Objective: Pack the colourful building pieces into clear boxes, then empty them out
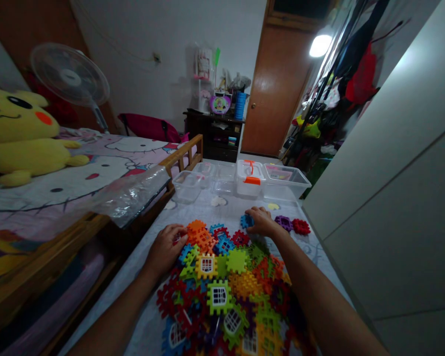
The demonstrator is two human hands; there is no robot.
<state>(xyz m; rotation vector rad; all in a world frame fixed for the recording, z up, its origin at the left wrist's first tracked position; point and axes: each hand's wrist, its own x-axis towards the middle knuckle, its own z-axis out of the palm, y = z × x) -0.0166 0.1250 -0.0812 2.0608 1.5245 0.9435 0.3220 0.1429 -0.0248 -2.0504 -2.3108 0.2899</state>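
A large heap of interlocking plastic building blocks (237, 260) in many colours lies in front of me, some with white window grilles. My right hand (260, 221) is closed on a blue building block (246, 221) just beyond the heap's far edge. To its right, a purple block (284, 223) and a red block (301, 227) lie side by side. At the heap's left edge rests my left hand (167, 248), its thumb and fingers apart beside the orange blocks (200, 237). A bit of red shows between those fingers; I cannot tell whether they touch it.
Clear plastic bins (188, 187) and a lidded box with orange clips (251, 178) line the table's far end. A wooden bed rail (181, 155) runs along the left, with a yellow plush toy (25, 143) on the bed. A pale cabinet (385, 198) stands close on the right.
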